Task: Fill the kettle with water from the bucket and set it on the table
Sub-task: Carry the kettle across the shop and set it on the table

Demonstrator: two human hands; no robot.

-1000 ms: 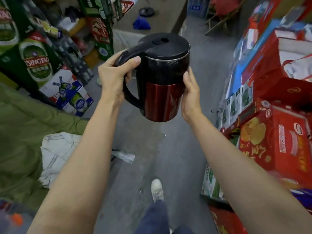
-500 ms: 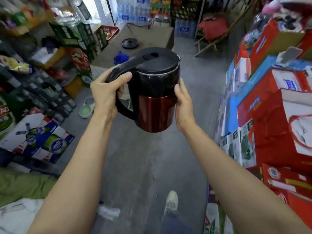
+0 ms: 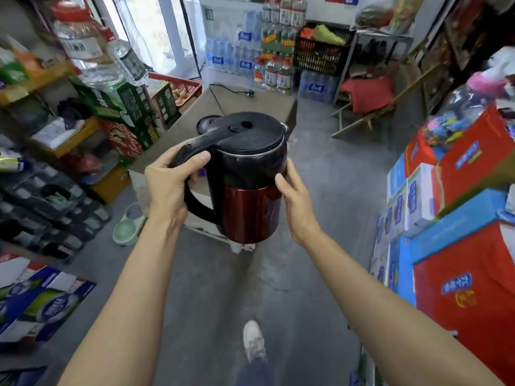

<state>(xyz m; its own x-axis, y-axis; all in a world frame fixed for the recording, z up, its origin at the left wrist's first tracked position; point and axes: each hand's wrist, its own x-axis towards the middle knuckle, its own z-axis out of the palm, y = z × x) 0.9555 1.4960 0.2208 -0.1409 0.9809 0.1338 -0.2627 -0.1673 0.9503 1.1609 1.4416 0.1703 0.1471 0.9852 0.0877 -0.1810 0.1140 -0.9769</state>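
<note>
I carry a kettle (image 3: 248, 188) with a black lid, black upper body and dark red lower body, upright in mid-air ahead of me. My left hand (image 3: 170, 188) grips its black handle, thumb on top near the lid lever. My right hand (image 3: 296, 204) presses flat against its right side. Behind the kettle stands a brown table (image 3: 250, 103) with the round kettle base (image 3: 207, 123) and a black power cord (image 3: 234, 91) on it. No bucket is in view.
A grey concrete aisle runs toward the table. Shelves and beer cartons (image 3: 125, 107) line the left, red and blue boxes (image 3: 457, 218) the right. A green-and-white bowl (image 3: 126, 227) sits on the floor left of the table. Bottled water packs (image 3: 250, 51) and a folding chair (image 3: 370, 104) stand at the back.
I have walked forward along the aisle with the kettle in both hands. The table is closer and the back wall of bottles has come into view. My grip is the same.
</note>
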